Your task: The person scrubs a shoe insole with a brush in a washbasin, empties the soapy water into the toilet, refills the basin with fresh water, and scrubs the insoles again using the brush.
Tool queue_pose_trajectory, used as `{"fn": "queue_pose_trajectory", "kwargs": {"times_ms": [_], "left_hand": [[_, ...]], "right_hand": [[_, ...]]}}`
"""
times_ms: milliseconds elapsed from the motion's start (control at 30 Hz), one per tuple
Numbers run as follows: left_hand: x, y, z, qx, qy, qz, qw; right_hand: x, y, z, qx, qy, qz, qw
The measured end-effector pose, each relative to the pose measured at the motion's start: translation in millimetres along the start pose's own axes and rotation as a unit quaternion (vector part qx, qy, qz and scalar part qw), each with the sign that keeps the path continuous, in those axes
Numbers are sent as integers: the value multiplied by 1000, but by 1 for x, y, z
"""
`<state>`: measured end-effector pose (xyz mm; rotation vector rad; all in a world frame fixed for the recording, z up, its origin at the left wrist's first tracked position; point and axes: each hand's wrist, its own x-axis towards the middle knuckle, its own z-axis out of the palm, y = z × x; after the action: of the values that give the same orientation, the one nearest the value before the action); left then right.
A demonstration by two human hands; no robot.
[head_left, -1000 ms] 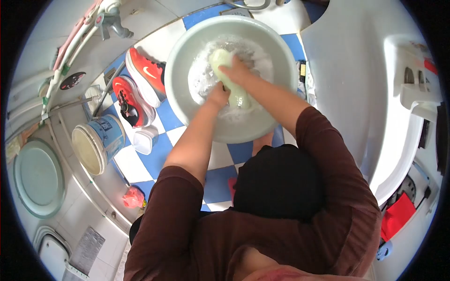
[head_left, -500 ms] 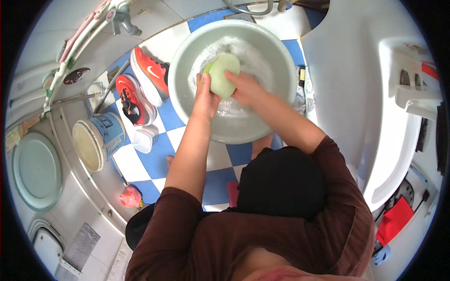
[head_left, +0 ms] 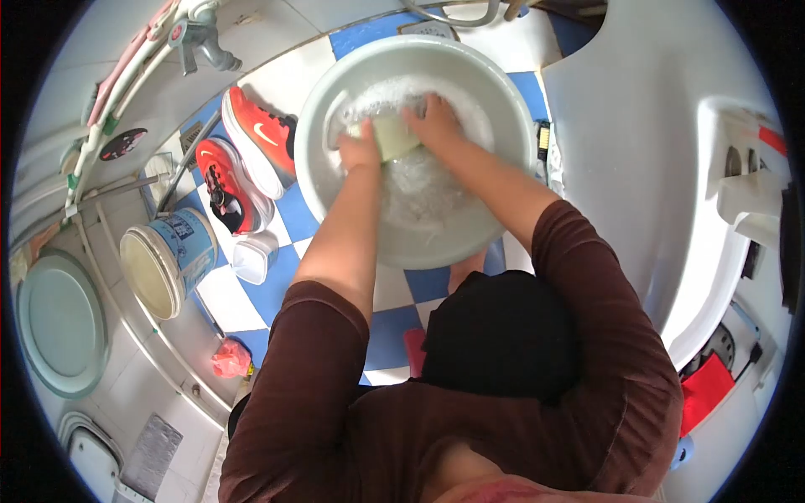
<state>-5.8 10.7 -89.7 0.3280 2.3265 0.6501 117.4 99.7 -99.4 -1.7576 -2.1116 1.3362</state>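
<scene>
Presently, left hand point(head_left: 359, 151) and right hand point(head_left: 438, 127): fingers clamped on green pad point(head_left: 392, 139), suds point(head_left: 394, 90) around; red shoes point(head_left: 259, 134) left of basin point(head_left: 428, 250).

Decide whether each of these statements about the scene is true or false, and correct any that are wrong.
1. The left hand and right hand both touch the pale green object. True.
2. The red shoes are inside the basin. False: they are on the floor beside it.
3. The floor tiles are blue and white. True.
4. The water in the basin has no suds. False: white suds show on it.
5. Both hands wear gloves. False: they are bare.
</scene>
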Motion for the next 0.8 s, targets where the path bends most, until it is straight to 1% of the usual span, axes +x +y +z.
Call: {"fn": "queue_pose_trajectory", "kwargs": {"times_ms": [33, 67, 100, 133, 167, 200, 267, 300, 367, 400, 467, 500, 600, 700, 733, 767, 800], "left_hand": [[-2, 3, 2, -34, -29, -2, 999], [-4, 3, 4, -131, -90, -54, 986], [-10, 5, 4, -226, -151, -102, 957], [-18, 3, 2, -316, -212, -151, 913], [-24, 1, -1, -308, -219, -137, 916], [-26, -2, 0, -363, -232, -133, 893], [-37, -18, 2, -466, -253, -134, 837], [-41, -19, -2, -410, -249, -157, 863], [-43, -15, -12, -297, -236, -195, 905], [-44, -15, -15, -330, -252, -216, 883], [-45, -17, -18, -392, -285, -262, 834], [-41, -24, -17, -426, -312, -245, 813], [-51, -41, -2, -449, -221, -205, 841], [-62, -39, 5, -470, -129, -157, 859], [-62, -33, 5, -358, -138, -129, 914], [-64, -29, 2, -241, -142, -102, 955], [-63, -26, -2, -119, -142, -72, 980]], "right_hand": [[-3, -2, 1, -31, -16, 0, 999], [0, -6, 0, -62, -29, -5, 998], [1, -12, -3, -93, -40, -11, 995], [-3, -12, -3, -72, -23, -7, 997], [-7, -11, -5, -52, -8, -3, 999], [-10, -10, -5, -32, 8, 0, 999], [-26, -26, -24, 87, -109, 63, 988], [-32, -33, -33, 146, -162, 93, 971], [-55, -29, -24, 74, -82, -57, 992], [-70, -25, -17, 37, -44, -130, 990], [-101, -25, 8, 60, 15, -215, 975], [-108, -32, 11, 72, 47, -257, 963], [-112, -46, -1, 102, -35, -226, 968], [-83, -49, -12, -19, -149, -178, 972], [-63, -39, -12, -42, -103, -150, 982], [-43, -22, -6, -63, -60, -121, 989], [-32, -8, 0, -82, -17, -94, 992]]}}
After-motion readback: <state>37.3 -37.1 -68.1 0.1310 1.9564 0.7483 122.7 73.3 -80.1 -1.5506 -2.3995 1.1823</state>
